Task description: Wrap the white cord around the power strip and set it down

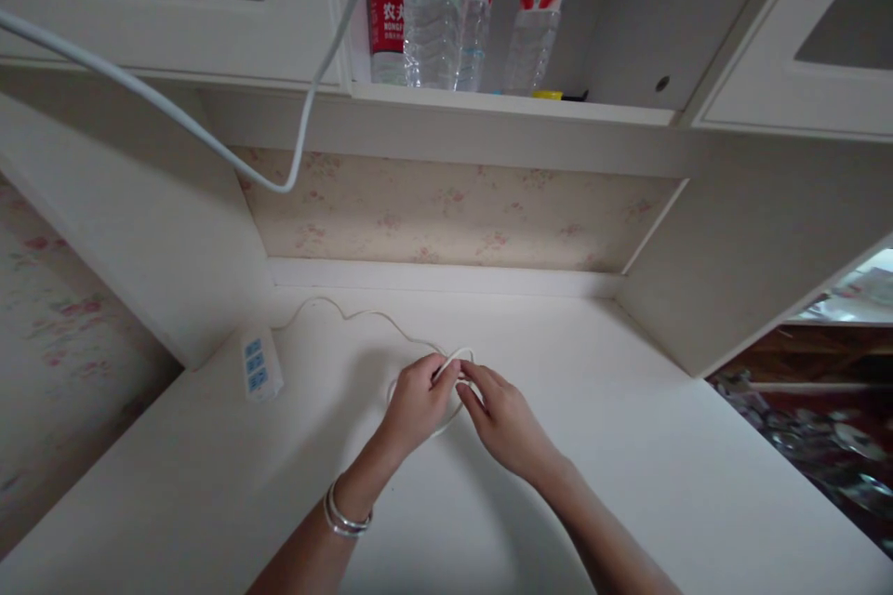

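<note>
A thin white cable (380, 312) runs in waves over the white tabletop (313, 483) and ends in a loop at my hands. With its fingers closed round the coiled part, my left hand (419, 400) holds the cable. My right hand (506, 414) is beside it, its thumb and forefinger pinching the loop on the right side. At the cable's far left end lies a white power strip (261, 364) with blue-marked sockets. Part of the loop is hidden behind my fingers.
Above the table, an open shelf (516, 104) holds several plastic bottles (436, 23), one with a red label. A thick white cord (174, 112) hangs across the upper left. Cabinet side panels (781, 232) stand at both sides. Cluttered objects (830, 446) lie beyond the table's right edge.
</note>
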Motion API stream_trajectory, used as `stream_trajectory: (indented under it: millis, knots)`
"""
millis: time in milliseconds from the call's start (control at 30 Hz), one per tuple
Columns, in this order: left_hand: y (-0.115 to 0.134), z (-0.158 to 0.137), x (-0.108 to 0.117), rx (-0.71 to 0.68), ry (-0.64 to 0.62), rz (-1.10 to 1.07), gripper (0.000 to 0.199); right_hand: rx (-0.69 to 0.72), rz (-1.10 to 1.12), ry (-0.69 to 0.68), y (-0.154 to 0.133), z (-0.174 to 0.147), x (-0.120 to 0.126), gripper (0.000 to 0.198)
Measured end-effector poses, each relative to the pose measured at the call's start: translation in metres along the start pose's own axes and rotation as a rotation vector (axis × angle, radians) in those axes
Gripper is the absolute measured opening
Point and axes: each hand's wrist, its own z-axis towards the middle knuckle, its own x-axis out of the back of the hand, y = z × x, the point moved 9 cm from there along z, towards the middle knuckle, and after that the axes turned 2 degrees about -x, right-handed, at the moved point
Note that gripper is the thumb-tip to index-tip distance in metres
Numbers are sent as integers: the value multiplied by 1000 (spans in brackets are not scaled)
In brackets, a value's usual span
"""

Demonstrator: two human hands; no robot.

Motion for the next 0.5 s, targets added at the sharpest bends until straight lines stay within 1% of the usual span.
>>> stream_trajectory:
  millis: [100,167,233,300,367,433,500]
  knots:
    - [2,-2,-5,6,-60,-89,36,31,46,-100,0,7,-6,27]
    - [-7,-5,-9,74,-125,-179,35,41,75,-129,2,10,-3,27]
    - [-18,-11,-17,145,-248,-292,35,-1,100,-137,10,14,8,27]
    - [-26,-19,-26,171,-369,-341,38,-55,100,-140,19,17,23,27]
    - [-30,-27,-31,152,-461,-317,41,-70,68,-150,24,18,37,29]
    - [-28,-33,-36,90,-519,-261,39,-60,26,-149,26,18,49,33]
    - [-23,-33,-36,17,-504,-201,36,-66,6,-124,28,17,60,36]
